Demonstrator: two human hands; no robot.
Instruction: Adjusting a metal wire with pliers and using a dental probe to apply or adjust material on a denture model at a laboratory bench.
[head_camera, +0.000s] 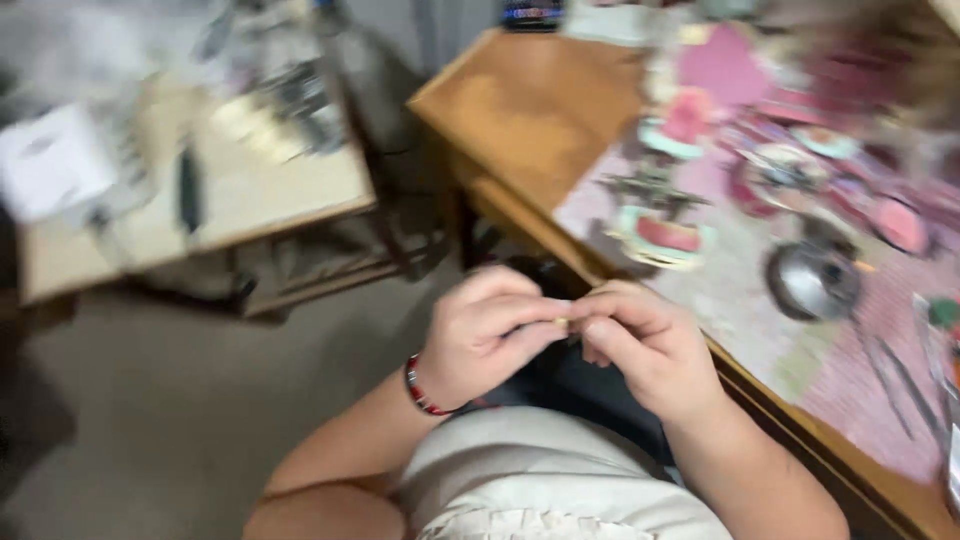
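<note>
both hands (570, 335) meet fingertip to fingertip over lap.

Small item (566, 321) pinched between fingertips of both hands: left hand (485, 335) and right hand (640, 345) meet at it, held over the lap, just off the wooden bench (520, 110) edge. Only a tiny pale yellowish sliver shows between the fingers; the rest is hidden. Frame is motion-blurred, so shape and kind can't be told.
</note>
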